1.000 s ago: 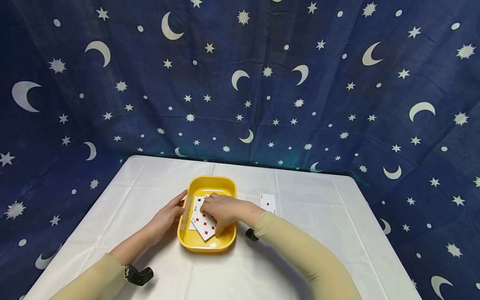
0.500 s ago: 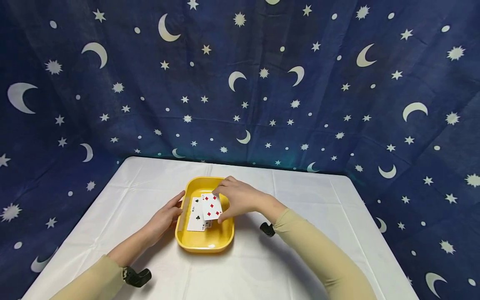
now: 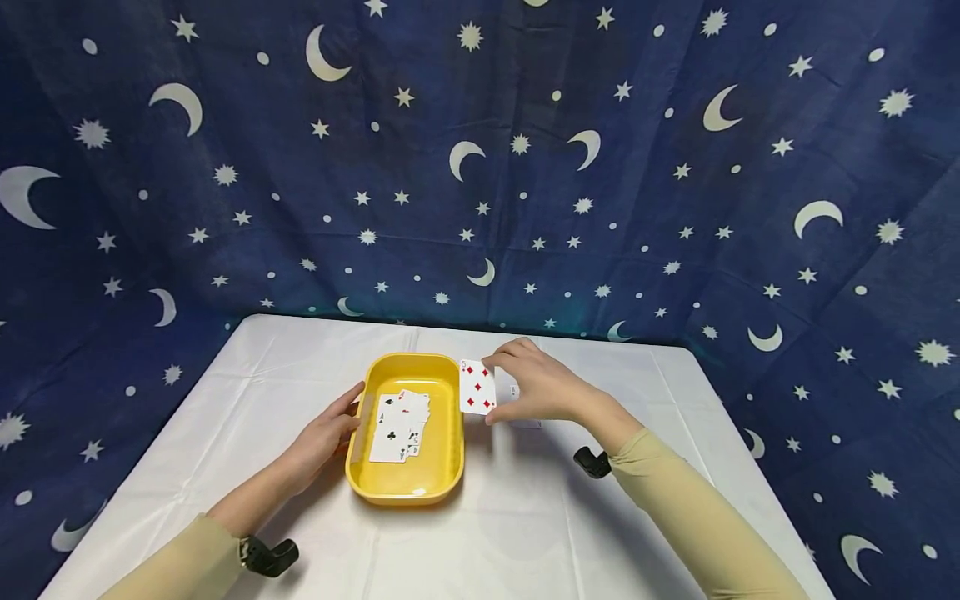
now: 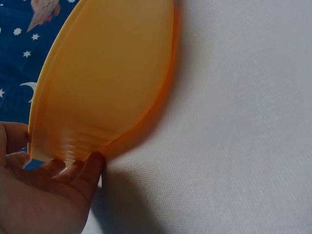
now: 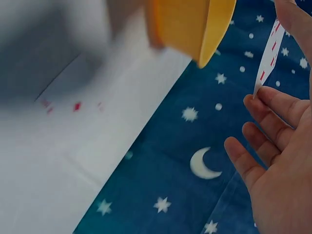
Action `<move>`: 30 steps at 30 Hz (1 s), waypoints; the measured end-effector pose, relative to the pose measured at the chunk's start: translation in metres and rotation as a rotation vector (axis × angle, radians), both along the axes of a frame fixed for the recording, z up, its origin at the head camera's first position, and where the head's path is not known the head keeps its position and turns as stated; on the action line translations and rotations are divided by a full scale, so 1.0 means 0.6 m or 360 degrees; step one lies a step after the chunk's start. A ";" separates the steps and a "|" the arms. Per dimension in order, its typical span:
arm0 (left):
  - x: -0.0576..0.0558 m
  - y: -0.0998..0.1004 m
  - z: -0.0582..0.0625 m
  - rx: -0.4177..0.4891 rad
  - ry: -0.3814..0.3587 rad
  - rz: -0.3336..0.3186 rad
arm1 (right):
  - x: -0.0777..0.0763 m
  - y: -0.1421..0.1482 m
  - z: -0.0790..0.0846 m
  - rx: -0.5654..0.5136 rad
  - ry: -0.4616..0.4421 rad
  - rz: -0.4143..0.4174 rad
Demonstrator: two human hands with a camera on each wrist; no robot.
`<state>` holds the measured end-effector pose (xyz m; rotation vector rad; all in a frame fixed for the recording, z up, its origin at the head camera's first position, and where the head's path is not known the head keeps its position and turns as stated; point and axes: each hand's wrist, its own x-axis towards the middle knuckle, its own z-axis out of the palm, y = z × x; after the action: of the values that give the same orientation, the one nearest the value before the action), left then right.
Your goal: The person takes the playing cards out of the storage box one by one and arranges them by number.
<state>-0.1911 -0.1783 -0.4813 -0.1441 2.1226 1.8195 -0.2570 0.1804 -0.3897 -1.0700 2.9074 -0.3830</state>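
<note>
My right hand (image 3: 546, 385) holds a five of diamonds playing card (image 3: 477, 388) just beyond the tray's right rim. In the right wrist view the thumb and fingertips pinch the card (image 5: 269, 58), which is seen nearly edge-on; the lower fingers are spread. The yellow tray (image 3: 444, 425) stands on the table with several overlapping playing cards (image 3: 392, 435) lying face up in it, black and red pips among them. My left hand (image 3: 322, 443) rests its relaxed fingers against the outer left side of the tray; the left wrist view shows the fingertips at the tray's wall (image 4: 112, 73).
Another card (image 3: 514, 392) lies on the white tablecloth (image 3: 480, 533) to the right of the tray, mostly hidden behind my right hand. Behind the table hangs a dark blue cloth (image 3: 420, 150) with moons and stars. A black wrist device (image 3: 267, 557) sits at my left cuff.
My right hand has lifted the five of diamonds off the other cards and carried it rightward out of the tray. The left hand has stayed at the tray's side.
</note>
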 end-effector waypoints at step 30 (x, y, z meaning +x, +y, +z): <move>-0.007 -0.010 -0.006 0.0148 0.0018 -0.0005 | 0.069 0.145 -0.097 0.0051 -0.0079 -0.0136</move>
<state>-0.1956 -0.1843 -0.4847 -0.1077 2.0398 1.9171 -0.2153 0.2674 -0.4479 -0.9206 2.9122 -0.3586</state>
